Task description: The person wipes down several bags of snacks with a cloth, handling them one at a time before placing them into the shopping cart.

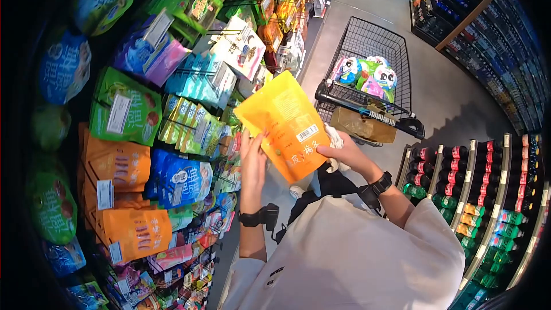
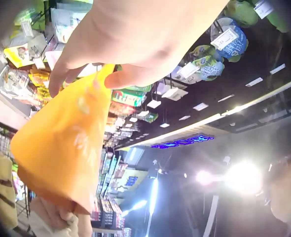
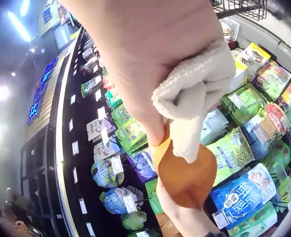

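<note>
Both hands hold a yellow-orange snack pouch (image 1: 284,117), its printed back with a barcode turned up toward the head camera. My left hand (image 1: 252,161) pinches one edge of it; the left wrist view shows thumb and fingers on either side of the pouch (image 2: 61,143). At the opposite edge, my right hand (image 1: 349,155) grips it with the thumb across the printed side. A crumpled white cloth (image 3: 200,84) is also tucked in the right hand, partly covering the pouch in the right wrist view.
A rack of hanging snack bags (image 1: 183,178) runs along the left, including similar orange pouches (image 1: 140,232). Ahead, a black wire shopping cart (image 1: 373,28) carries colourful packages (image 1: 370,74); a brown bag (image 1: 361,125) sits near its handle. Bottled drinks (image 1: 488,195) line the right.
</note>
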### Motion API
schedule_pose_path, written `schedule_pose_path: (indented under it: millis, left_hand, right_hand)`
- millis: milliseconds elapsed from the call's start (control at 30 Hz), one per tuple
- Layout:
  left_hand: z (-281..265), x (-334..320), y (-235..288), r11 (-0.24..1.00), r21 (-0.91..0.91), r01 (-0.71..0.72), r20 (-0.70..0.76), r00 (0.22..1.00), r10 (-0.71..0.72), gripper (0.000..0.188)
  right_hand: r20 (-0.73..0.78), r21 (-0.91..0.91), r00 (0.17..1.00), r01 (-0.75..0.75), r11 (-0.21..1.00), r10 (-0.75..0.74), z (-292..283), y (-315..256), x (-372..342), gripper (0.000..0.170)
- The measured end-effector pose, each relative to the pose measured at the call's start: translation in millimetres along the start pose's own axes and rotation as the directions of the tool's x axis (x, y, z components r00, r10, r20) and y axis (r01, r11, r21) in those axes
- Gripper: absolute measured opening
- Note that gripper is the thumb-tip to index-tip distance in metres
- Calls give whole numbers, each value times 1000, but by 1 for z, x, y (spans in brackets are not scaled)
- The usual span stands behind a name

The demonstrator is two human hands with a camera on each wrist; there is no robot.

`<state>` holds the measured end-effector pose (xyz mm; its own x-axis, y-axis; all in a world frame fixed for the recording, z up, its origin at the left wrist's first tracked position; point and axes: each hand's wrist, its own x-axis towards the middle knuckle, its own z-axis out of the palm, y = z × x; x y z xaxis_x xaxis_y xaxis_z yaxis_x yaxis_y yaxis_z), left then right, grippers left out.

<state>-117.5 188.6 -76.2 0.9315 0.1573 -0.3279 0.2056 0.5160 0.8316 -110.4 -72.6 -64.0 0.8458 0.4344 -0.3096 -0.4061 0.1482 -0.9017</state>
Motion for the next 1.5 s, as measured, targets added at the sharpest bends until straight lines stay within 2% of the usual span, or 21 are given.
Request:
schedule_pose_path:
  millis: [67, 133, 200, 267, 400, 467, 533, 600, 633, 667, 800, 833, 967, 1067, 1100, 1200, 1233, 1333, 1367, 1467, 1500]
  left_hand:
    - [-9, 12, 5, 999, 45, -27, -21, 999, 28, 66]
    - [-13, 23, 13, 998, 50, -46, -71, 996, 50, 65]
    - [-23, 33, 14, 998, 5, -64, -116, 991, 64, 58]
    - [-27, 38, 19, 997, -15, -76, -189, 979, 72, 55]
    - [-34, 37, 21, 982, -16, -189, -342, 924, 173, 53]
    - [-41, 35, 19, 973, -9, -232, -422, 883, 206, 50]
    - [-42, 31, 21, 970, 12, -244, -510, 833, 216, 50]
    - [-55, 33, 14, 963, 24, -269, -578, 782, 232, 52]
    - [-61, 33, 12, 962, 26, -274, -609, 759, 232, 53]
    - [-71, 33, 10, 959, 31, -281, -642, 730, 234, 54]
    - [-137, 46, -16, 952, 64, -298, -712, 655, 253, 56]
    - [-152, 51, -23, 955, 132, -265, -721, 636, 277, 56]
    - [-159, 77, -13, 942, 239, -236, -757, 563, 333, 65]
    - [-231, 112, -49, 794, 548, -265, -658, 449, 604, 82]
    - [-224, 119, -47, 836, 508, -206, -775, 315, 549, 93]
    - [-252, 132, -51, 801, 513, -310, -707, 376, 599, 94]
    - [-253, 136, -54, 826, 476, -301, -743, 365, 561, 80]
    - [-259, 138, -52, 824, 427, -373, -617, 545, 567, 62]
    - [-257, 137, -55, 844, 403, -353, -670, 514, 535, 42]
    - [-227, 122, -41, 907, 351, -232, -630, 658, 413, 44]
    - [-223, 123, -43, 893, 373, -252, -552, 714, 432, 46]
  right_hand:
    - [-92, -3, 989, 116, 993, -116, -15, -15, 12, 43]
    - [-207, -1, 971, 119, 993, -117, -40, -34, 23, 46]
    - [-329, 15, 920, 228, 973, -211, -76, -42, 40, 46]
    - [-482, -176, 762, 400, 900, -433, -109, -56, 57, 46]
    - [-569, -556, 498, 352, 753, -654, -201, -68, 92, 39]
    - [-552, -715, 438, 189, 673, -709, -223, -79, 104, 32]
    - [-579, -612, 505, 249, 751, -640, -241, -76, 127, 32]
    - [-534, -401, 742, 200, 894, -406, -240, -71, 135, 36]
    - [-496, -454, 757, 191, 870, -425, -249, -50, 153, 42]
    - [-402, -370, 841, 213, 904, -363, -259, -31, 164, 46]
    - [-345, -449, 880, 151, 881, -326, -212, -36, 179, 46]
    - [-321, -402, 905, 137, 905, -279, -191, -50, 174, 44]
    - [-235, -371, 941, 145, 917, -244, -161, -54, 169, 42]
    - [-202, -339, 954, 146, 930, -223, -138, -66, 150, 45]
    - [-212, -314, 955, 132, 940, -205, -133, -66, 146, 45]
    - [-234, -307, 961, 70, 949, -146, -133, -59, 140, 49]
    - [-271, -308, 950, 68, 949, -157, -123, -61, 133, 50]
    - [-319, -367, 933, 42, 929, -168, -116, -58, 125, 52]
    - [-327, -356, 932, 35, 934, -160, -114, -55, 124, 53]
    - [-335, -230, 935, 37, 972, -115, -99, -54, 121, 57]
    - [-310, -175, 946, 46, 984, -99, -96, -55, 121, 58]
